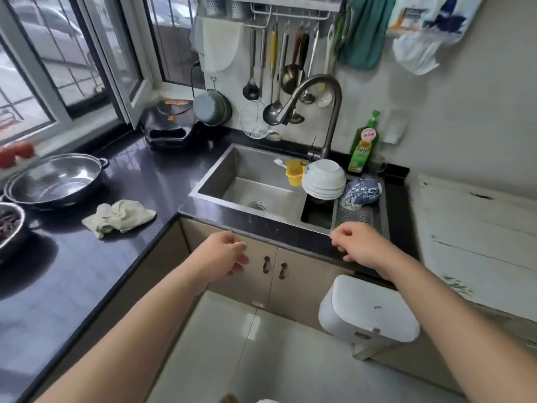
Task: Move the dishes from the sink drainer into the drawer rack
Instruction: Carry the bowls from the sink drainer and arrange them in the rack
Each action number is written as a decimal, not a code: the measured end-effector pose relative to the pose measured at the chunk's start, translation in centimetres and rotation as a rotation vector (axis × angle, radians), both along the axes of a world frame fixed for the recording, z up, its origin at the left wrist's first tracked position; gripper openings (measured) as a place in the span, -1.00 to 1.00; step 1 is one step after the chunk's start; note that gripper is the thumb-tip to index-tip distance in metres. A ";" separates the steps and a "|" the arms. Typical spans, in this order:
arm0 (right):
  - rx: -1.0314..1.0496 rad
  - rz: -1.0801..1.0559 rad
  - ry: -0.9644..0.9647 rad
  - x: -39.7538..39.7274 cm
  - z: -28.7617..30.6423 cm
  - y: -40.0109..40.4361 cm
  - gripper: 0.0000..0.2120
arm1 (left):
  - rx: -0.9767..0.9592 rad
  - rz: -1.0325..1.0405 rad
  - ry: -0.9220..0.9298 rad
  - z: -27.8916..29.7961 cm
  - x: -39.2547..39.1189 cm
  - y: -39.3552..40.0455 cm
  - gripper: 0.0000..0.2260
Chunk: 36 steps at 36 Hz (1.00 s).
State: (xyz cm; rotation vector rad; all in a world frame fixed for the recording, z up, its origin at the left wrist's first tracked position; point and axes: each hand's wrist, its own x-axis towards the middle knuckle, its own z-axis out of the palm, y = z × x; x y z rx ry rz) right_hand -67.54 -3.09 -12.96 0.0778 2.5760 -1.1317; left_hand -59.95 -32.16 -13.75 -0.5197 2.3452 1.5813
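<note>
A stack of white bowls (323, 178), upside down, rests on the drainer (360, 218) at the right end of the steel sink (255, 181). A blue-and-white patterned bowl (361, 191) lies beside the stack, to its right. My left hand (225, 254) hovers in front of the beige cabinet doors (293, 274) below the sink, fingers loosely curled and holding nothing. My right hand (359, 247) hangs over the counter's front edge just before the drainer, also with nothing in it. No drawer rack is in sight.
A yellow cup (295, 173) sits in the sink near the faucet (316, 91). Green dish soap (363, 146) stands behind. A crumpled cloth (119, 218) and steel pots (56, 180) lie on the dark counter to the left. A white bin (369, 311) hangs on the cabinet at right.
</note>
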 end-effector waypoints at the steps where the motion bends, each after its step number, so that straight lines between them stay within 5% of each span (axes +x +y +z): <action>1: -0.004 -0.022 -0.001 -0.8 -0.5 0.4 -0.82 | 0.007 -0.016 -0.016 -0.1 -1.0 0.1 -0.87; 9: 0.023 -0.182 -0.095 -7.5 -6.9 3.5 -0.87 | 0.125 0.045 -0.044 -1.4 -12.0 0.8 -0.86; 17: 0.161 -0.090 -0.072 -19.3 -13.4 2.5 -0.92 | 0.201 0.190 -0.118 -4.5 -20.1 1.2 -0.84; 26: 0.516 0.294 0.285 -34.4 -14.0 1.9 -0.48 | 0.239 0.306 -0.163 -3.8 -27.2 3.0 -0.88; 30: 0.732 0.448 0.326 -38.4 -14.8 2.9 -0.21 | 0.240 0.319 -0.194 -3.8 -28.7 3.3 -0.85; 36: 0.862 0.559 0.372 -41.0 -16.4 4.2 -0.10 | 0.213 0.361 -0.227 -4.5 -30.6 3.3 -0.85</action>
